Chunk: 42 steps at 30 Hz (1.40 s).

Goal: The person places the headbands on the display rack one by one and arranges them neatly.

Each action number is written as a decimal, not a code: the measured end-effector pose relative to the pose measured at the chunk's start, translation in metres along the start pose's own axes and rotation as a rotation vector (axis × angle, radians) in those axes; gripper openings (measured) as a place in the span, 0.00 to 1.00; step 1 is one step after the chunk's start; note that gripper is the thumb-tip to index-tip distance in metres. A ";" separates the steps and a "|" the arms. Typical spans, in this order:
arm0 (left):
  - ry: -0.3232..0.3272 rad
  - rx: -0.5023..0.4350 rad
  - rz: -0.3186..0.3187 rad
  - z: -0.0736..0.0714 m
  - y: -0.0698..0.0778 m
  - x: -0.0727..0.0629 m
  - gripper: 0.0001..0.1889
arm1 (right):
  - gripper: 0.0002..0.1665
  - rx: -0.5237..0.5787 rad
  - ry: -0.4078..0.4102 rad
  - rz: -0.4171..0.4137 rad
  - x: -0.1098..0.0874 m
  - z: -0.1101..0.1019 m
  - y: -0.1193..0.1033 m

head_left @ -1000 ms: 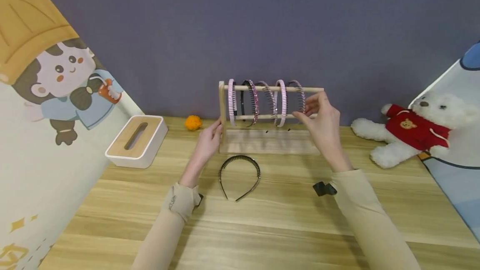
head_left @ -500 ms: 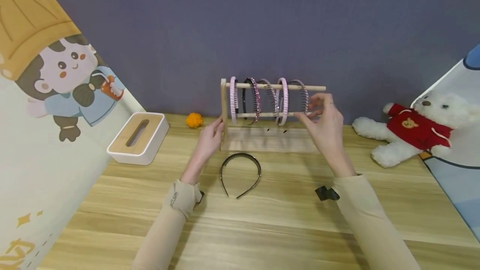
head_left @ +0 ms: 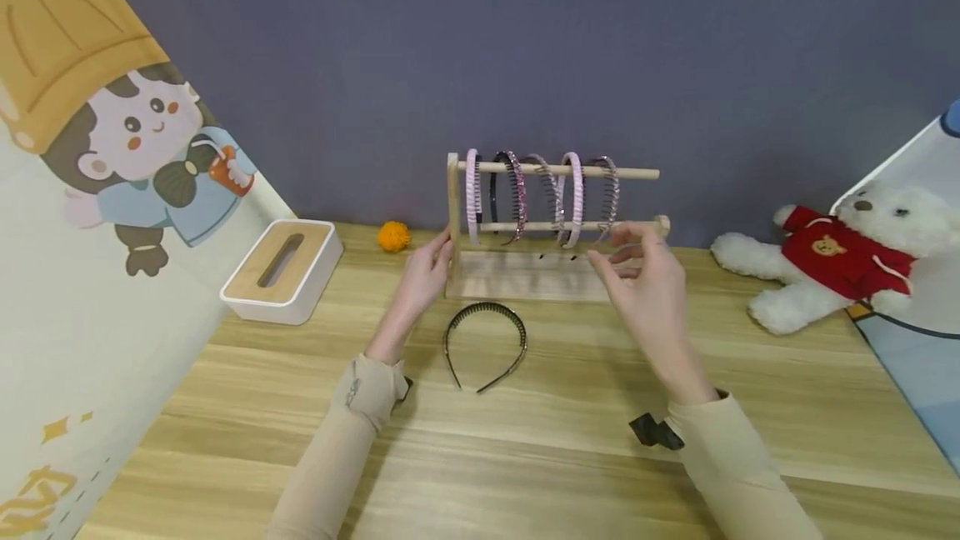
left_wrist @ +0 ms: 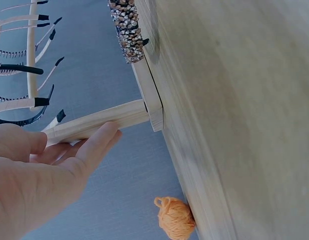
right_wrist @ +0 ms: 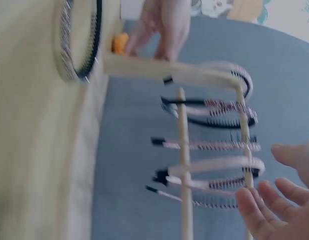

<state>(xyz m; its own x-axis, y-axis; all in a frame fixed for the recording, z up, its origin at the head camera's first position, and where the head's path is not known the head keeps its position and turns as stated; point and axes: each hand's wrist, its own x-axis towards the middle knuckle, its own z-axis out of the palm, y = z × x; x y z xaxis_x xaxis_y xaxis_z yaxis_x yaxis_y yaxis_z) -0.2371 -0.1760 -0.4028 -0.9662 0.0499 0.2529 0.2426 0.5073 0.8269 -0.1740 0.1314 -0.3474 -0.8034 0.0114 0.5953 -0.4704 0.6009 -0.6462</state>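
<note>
A wooden headband stand [head_left: 454, 215] has two horizontal rods with several pink, black and glittery headbands [head_left: 576, 198] hanging over the upper one. My left hand [head_left: 424, 277] holds the stand's left upright; in the left wrist view, thumb and fingers lie along that wooden post [left_wrist: 94, 122]. My right hand [head_left: 645, 290] is just in front of the rods' right end, fingers loosely bent and apart, holding nothing. Nearest to it hangs a thin, toothed, purplish headband [head_left: 613, 194]. On the table in front of the stand lies a dark toothed headband [head_left: 525, 340].
A white tissue box [head_left: 315, 286] with a wooden lid stands at the left. Between it and the stand lies an orange pompom [head_left: 393, 237]. A white teddy bear [head_left: 832, 261] in a red sweater sits at the right. A dark wall [head_left: 487, 40] closes off the back of the table.
My right hand has drawn away from the rightmost headband and dropped slightly, uncovering the round end of the lower rod. The headband stays hanging. My left hand keeps its place on the upright.
</note>
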 end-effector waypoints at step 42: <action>-0.012 -0.036 -0.012 0.000 0.002 0.003 0.24 | 0.24 -0.059 -0.726 0.209 -0.047 0.091 0.022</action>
<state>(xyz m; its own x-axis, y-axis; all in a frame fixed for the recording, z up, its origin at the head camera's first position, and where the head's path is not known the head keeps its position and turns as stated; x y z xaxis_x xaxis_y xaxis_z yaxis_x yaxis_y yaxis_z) -0.2391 -0.1752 -0.4005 -0.9699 0.0547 0.2371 0.2341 0.4763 0.8476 -0.1802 0.0709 -0.4327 -0.9220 -0.3869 -0.0142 -0.2777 0.6864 -0.6721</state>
